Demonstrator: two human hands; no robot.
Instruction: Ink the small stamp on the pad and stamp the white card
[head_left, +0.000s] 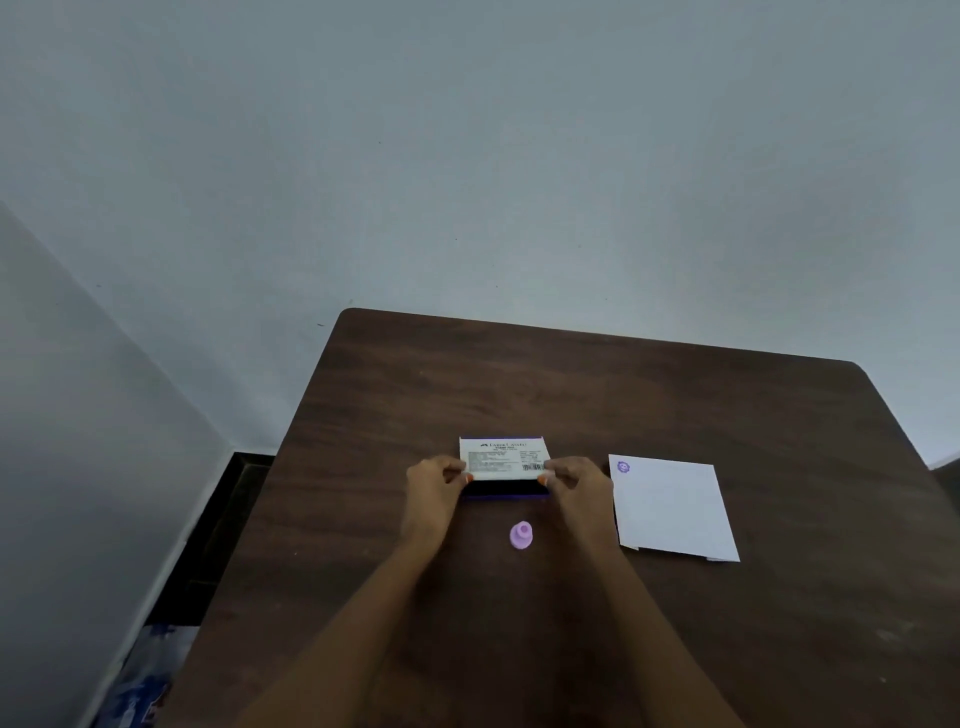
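The ink pad (503, 460) lies at the middle of the dark wooden table (571, 395); its white labelled lid is tilted up over a purple base. My left hand (435, 483) pinches the lid's left front corner and my right hand (574, 480) pinches its right front corner. The small lilac stamp (521, 535) stands upright on the table between my forearms, nearer to me than the pad, untouched. The white card (672, 506) lies flat to the right of my right hand, with one purple round print (623, 466) in its far left corner.
The table's far edge runs close behind the pad, against a pale wall (467, 156). Off the table's left edge is dark floor, with a blue and white bag (145, 675) low at the left.
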